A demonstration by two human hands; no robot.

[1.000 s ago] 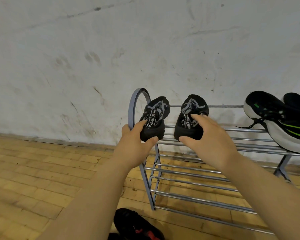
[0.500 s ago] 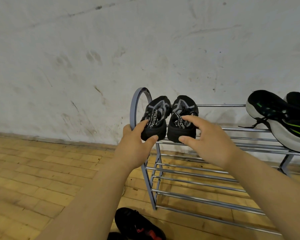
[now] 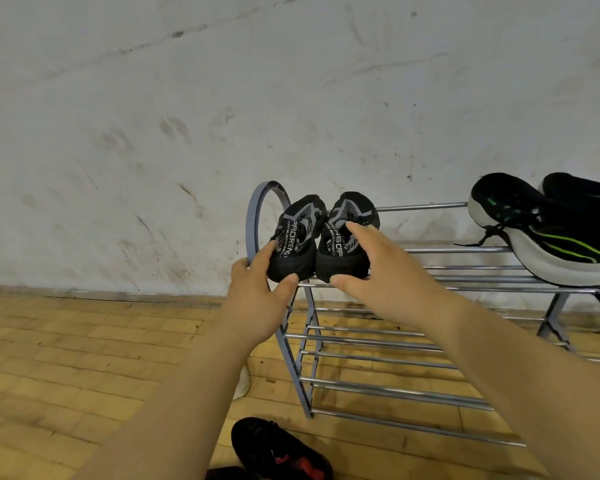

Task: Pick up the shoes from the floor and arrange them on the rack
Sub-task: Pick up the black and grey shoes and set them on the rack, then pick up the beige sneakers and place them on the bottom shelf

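Several chrome bars per tier on the rack. Two big black-and-white sneakers already up top, right end. One black-and-red shoe down on the floor, not racked yet. Then the tiny black pair, top tier, left end, side by side and touching: left small shoe pinched at the heel by the left hand, right small shoe loosely clasped by the right hand, thumb at the heel, fingers over the top. Probably light, squishy knit, so easiest grabbed by the heel.
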